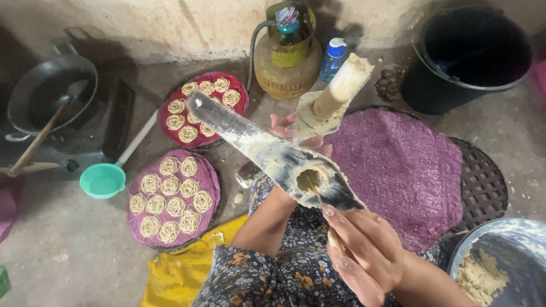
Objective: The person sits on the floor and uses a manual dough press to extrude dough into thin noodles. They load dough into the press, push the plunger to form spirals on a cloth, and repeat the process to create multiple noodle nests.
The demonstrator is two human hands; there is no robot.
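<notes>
Carefully, the right hand pinches a thin stick into the dough-smeared wooden press hole; the left hand grips its plunger end, steadying.

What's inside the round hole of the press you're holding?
The hole in the press shows dough residue on its rim and a thin stick poked in by the right hand. Deeper inside is too dark to see.

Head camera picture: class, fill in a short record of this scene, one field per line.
Left hand: grips the dough-smeared noodle press
Right hand: pokes a thin stick into the press's hole
Filled mats: two purple round mats carrying noodle coils
Bare mat: large purple mat
Dough: in the bowl, lower right
Behind: gas cylinder, black bucket, pan
</notes>
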